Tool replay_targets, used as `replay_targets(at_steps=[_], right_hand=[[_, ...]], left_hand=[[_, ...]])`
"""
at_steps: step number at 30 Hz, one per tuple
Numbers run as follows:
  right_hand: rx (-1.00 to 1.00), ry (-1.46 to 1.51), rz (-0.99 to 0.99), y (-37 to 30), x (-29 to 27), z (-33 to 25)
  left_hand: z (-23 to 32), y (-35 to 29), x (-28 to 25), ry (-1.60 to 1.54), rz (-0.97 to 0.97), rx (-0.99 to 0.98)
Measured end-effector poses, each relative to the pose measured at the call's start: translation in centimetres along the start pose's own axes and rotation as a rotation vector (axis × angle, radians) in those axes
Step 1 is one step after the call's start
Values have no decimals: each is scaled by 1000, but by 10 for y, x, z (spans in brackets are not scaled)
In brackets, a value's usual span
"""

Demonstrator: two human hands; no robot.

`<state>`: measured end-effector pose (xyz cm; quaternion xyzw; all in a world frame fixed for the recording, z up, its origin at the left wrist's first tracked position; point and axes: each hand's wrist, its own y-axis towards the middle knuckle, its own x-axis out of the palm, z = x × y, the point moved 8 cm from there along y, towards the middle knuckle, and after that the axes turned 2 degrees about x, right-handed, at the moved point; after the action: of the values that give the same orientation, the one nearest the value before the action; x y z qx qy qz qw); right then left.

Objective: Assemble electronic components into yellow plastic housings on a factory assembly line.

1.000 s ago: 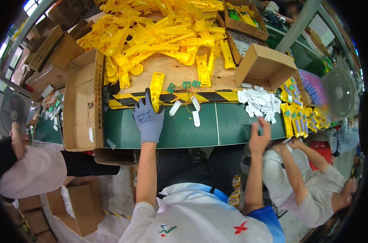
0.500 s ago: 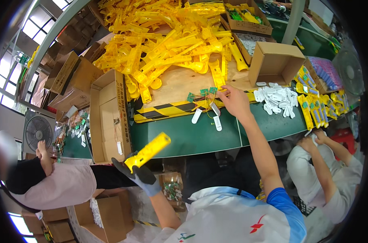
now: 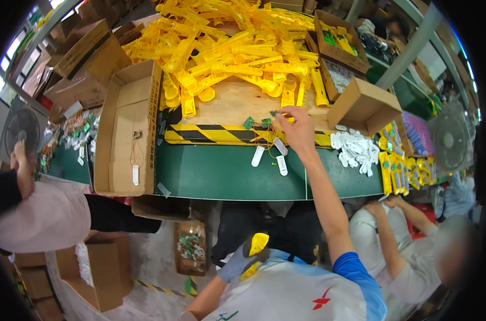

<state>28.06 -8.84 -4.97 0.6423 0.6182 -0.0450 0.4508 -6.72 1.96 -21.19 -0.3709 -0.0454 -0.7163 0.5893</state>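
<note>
Head view: yellow plastic shell (image 3: 259, 243) and green circuit board (image 3: 273, 113), one in each hand

The shell is held low, in front of the torso and below the table edge, partly hidden by the glove. It is judged to be light, stiff and somewhat slippery; it is best gripped around its long sides. The circuit board, at the near side of the plywood sheet (image 3: 232, 101), is judged to be very light and fragile; it is best pinched by its edges.

By the left hand (image 3: 240, 263), gloved in grey, the shell is gripped with fingers wrapped around it, the forearm being bent back near the body. By the bare right hand (image 3: 296, 125), the board appears to be pinched between thumb and forefinger, the arm being stretched forward across the green table (image 3: 221, 174).

Beside the fingertips, other wired boards (image 3: 249, 123) are seen over the striped border (image 3: 205, 134), with white tabs (image 3: 282, 166) lying nearer. Farther out, the scene is bounded by piled yellow shells (image 3: 237, 53), a cardboard tray (image 3: 112, 184) at left and heaped white pieces (image 3: 356, 150) at right.
</note>
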Motion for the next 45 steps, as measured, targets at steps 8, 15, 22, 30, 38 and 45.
replay_targets(at_steps=[8,15,22,30,38,45], right_hand=[[212,759,215,-16,-51,-11],[-59,450,25,-35,-111,-83],[-516,10,-119,-55,-129,-150],[-544,105,-267,-87,-140,-149],[-453,265,85,-88,-175,-127],[93,572,-211,-98,-113,-68]], left_hand=[[53,1,-14,605,39,76],[211,40,17,360,406,715],[240,79,50,453,500,737],[214,84,77,471,250,642],[178,102,56,178,201,550],[184,104,56,207,201,551]])
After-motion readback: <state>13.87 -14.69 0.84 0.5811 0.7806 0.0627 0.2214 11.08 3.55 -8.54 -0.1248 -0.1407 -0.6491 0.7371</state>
